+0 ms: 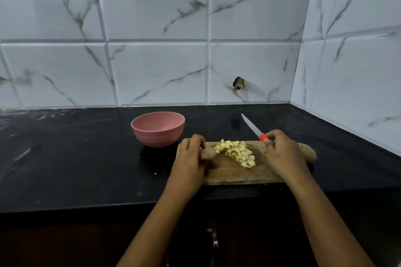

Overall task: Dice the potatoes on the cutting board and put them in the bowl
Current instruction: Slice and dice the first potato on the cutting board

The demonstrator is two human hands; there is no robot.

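Diced potato (236,153) between hands | left hand (188,159) grips potato piece (208,153) | right hand (283,156) grips knife (252,127)

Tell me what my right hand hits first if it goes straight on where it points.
Likely the tiled wall: the right hand aims its knife over bare counter behind the cutting board, right of the bowl. Depth unclear.

Potato dice (237,153) heaped on a wooden cutting board (234,174), upright pink bowl (158,129) off its far left corner.
The pale yellow dice are piled mid-board; a brown-skinned potato piece (208,152) is gripped by the left hand (188,158) just left of them, a whole potato (309,153) lies at the right end, and a red-handled knife (254,128) is held by the right hand (283,154).
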